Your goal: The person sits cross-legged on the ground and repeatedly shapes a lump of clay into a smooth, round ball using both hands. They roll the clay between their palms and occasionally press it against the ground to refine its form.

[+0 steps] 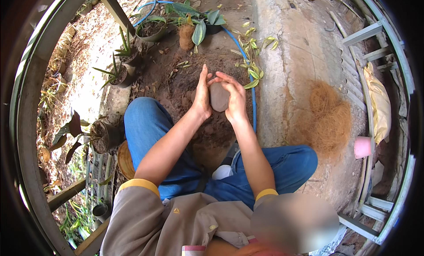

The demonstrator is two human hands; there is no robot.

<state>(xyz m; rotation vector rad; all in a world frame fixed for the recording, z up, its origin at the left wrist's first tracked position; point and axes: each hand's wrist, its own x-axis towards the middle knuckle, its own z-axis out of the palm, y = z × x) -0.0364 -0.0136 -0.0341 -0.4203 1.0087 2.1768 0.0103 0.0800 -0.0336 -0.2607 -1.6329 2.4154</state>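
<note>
My left hand point(202, 95) and my right hand point(236, 98) cup a smooth, rounded lump of grey-brown clay or soil point(219, 97) between them, one at each side. The left fingers point up and away; the right fingers curl over the lump's top. Beneath the hands lies loose dark soil point(212, 128) between my bent legs. Beyond them, a ball wrapped in brown fibre point(186, 37) stands beside a plant with broad variegated leaves point(199, 32).
A blue hose point(253, 105) runs along the concrete ledge at right. Brown coconut fibre point(329, 120) is heaped there, near a pink pot point(362, 147). Potted plants line the left, including a dark pot point(111, 136) close to my knee. A cut vine point(253, 68) lies across the hose.
</note>
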